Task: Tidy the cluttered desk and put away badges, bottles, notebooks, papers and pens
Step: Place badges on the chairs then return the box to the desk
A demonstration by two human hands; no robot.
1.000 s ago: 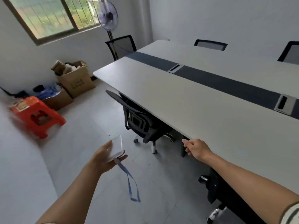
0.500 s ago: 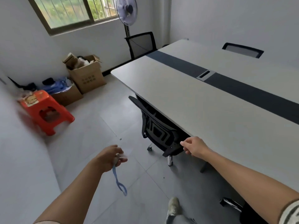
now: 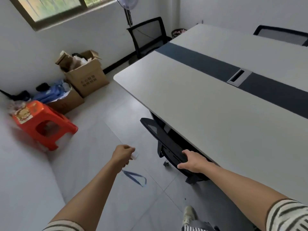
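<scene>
Orange plastic stool (image 3: pixel 45 124), far left on the floor, printed label on its seat, nearer the middle of your view than half a second ago; two cardboard boxes (image 3: pixel 86 77) behind it against the wall, the taller with flaps up and packing scraps inside, the lower holding blue material; your left hand (image 3: pixel 122 155), fingers curled in round the badge (image 3: pixel 135 155), of which only a pale, blurred corner shows past the knuckles; a second ago that card lay flat on your open palm, and half a second ago the fingers had already closed over it; blue lanyard (image 3: pixel 135 178) trailing below the fist, its loop now flung out to the right and motion-blurred, where earlier it hung almost straight down; standing fan (image 3: pixel 127 7) and a black mesh chair (image 3: pixel 148 35) at the desk's far end; office chair (image 3: pixel 168 147) tucked under the desk's near edge; your right hand (image 3: pixel 193 161), fingers over the top rim of that chair's back and thumb on its near face, gripping it; half a second ago this hand sat loosely curled at the desk edge just above the chair; desk (image 3: pixel 208 117), long pale top with a dark centre strip and a cable port (image 3: pixel 239 77) set into it; your shoe (image 3: pixel 189 213) on the tiles at the bottom; a second mesh chair (image 3: pixel 280 35) beyond the desk, far right.
</scene>
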